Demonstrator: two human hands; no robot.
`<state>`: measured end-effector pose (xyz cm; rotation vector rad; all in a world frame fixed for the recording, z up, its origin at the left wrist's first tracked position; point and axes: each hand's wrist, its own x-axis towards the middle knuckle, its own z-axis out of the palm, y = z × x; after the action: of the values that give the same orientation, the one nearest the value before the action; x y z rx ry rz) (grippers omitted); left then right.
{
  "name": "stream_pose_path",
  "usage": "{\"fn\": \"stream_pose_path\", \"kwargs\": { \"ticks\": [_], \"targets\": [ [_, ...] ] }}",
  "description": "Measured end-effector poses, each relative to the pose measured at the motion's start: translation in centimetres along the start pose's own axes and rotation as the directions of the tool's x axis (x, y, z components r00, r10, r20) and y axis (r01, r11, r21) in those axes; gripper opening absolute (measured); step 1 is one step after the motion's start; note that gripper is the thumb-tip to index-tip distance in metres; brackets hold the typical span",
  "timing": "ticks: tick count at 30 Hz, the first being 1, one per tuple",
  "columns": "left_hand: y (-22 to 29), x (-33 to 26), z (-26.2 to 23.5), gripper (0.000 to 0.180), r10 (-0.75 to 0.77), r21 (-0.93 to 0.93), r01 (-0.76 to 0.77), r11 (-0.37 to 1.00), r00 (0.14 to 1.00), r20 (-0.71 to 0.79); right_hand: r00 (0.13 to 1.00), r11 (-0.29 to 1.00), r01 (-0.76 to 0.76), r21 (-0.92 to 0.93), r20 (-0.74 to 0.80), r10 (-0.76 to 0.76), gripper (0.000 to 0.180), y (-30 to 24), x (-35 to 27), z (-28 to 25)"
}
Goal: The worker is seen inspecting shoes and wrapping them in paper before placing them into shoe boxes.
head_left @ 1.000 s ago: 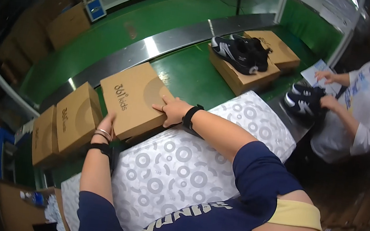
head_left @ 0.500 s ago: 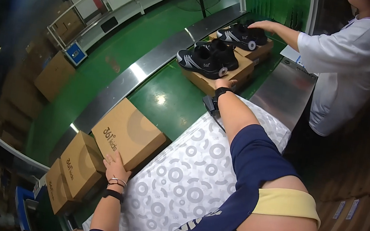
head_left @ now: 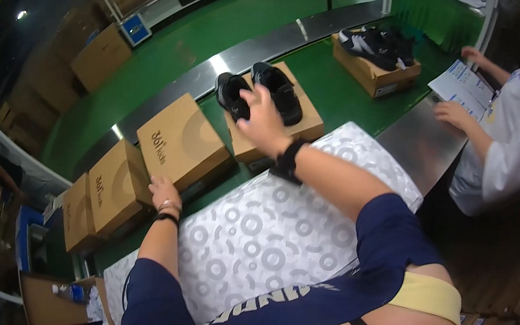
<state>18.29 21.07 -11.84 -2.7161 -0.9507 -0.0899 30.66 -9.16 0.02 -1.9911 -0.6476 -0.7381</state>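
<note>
The green belt [head_left: 327, 84] runs from 8 o'clock up to 1 o'clock, and it carries the work in a row. As I judge it, the job is partway along: three closed boxes sit at the lower left with nothing on their lids, while two boxes farther up the belt each carry a pair of black shoes on top. The far box [head_left: 373, 71] at 1 o'clock looks finished with; the shoes [head_left: 261, 91] on the near box [head_left: 279, 125] are the ones in hand now.

Nearest me, the table [head_left: 260, 244] is covered in white paper printed with grey rings, and the person leans over it toward the belt.

The right arm stretches up toward 12 o'clock, a black band on the wrist. The right hand [head_left: 263, 119] is spread open, fingers apart, palm down over the shoes, touching or just above them; I cannot tell which. It grips nothing.

The left arm reaches toward 9 o'clock. The left hand [head_left: 163, 191], bracelets at the wrist, rests with loosely curled fingers against the lower edge of the closed box [head_left: 182, 140], not clasping it.

At 2 o'clock another person in a white shirt has both hands on papers [head_left: 463, 82].
</note>
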Motion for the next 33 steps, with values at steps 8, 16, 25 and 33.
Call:
{"fn": "stream_pose_path", "kwargs": {
  "ticks": [8,16,25,33],
  "targets": [
    [6.9,-8.7,-15.6,0.061,0.284,-0.251,-0.277,0.927,0.959,-0.011,0.786,0.998,0.041,0.040,0.616,-0.057,0.030,3.0,4.9,1.6],
    [3.6,-15.6,-18.8,0.089,0.164,-0.524,-0.807,0.274,0.576,-0.801,0.588,0.765,-0.300,0.570,0.742,-0.322,0.031,-13.5,2.5,-17.5],
    [-0.4,-25.0,-16.4,0.042,0.335,-0.511,0.351,-0.785,0.934,0.126,0.860,0.591,-0.316,0.742,0.487,-0.151,0.046,-15.8,-6.1,-7.6],
    [-22.5,-30.2,-7.4,0.044,-0.471,-0.812,0.437,0.387,0.851,0.233,0.703,0.535,-0.643,0.548,0.699,0.129,0.022,-11.7,-14.7,3.4]
  ]
}}
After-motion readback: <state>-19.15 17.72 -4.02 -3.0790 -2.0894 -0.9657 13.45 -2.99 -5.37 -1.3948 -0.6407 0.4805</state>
